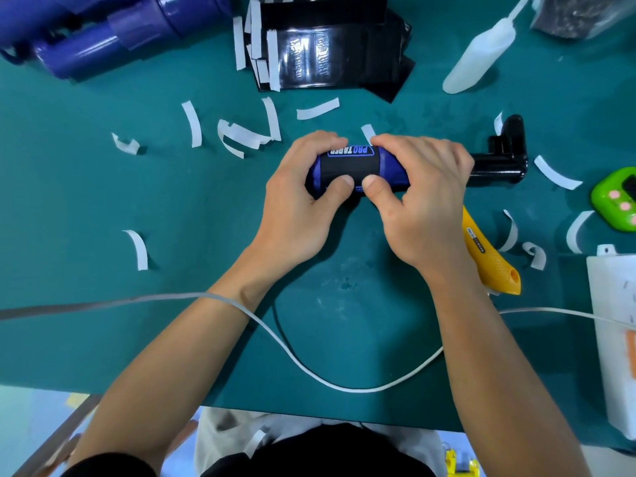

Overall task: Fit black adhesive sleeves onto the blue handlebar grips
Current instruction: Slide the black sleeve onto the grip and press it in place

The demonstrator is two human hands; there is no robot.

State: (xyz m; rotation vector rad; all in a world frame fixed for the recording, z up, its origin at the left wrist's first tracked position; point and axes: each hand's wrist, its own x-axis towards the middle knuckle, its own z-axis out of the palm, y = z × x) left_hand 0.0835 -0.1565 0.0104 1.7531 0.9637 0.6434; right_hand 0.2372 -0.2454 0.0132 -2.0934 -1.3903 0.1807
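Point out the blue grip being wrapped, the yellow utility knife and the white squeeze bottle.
blue grip (395,168): head view, bare blue end beside the sleeve.
yellow utility knife (492,259): head view, handle.
white squeeze bottle (481,53): head view, body.

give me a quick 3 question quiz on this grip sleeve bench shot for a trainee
1. True or false: both hands are on the blue grip that carries the black sleeve.
2. Multiple choice: where does the yellow utility knife lie? A) beside the right hand, on the mat B) under the stack of black sleeves C) in the left hand
3. Fill in: the curled white bits scattered over the green mat are peeled backing ____.

Key
1. True; both thumbs press on the sleeve.
2. A
3. strips
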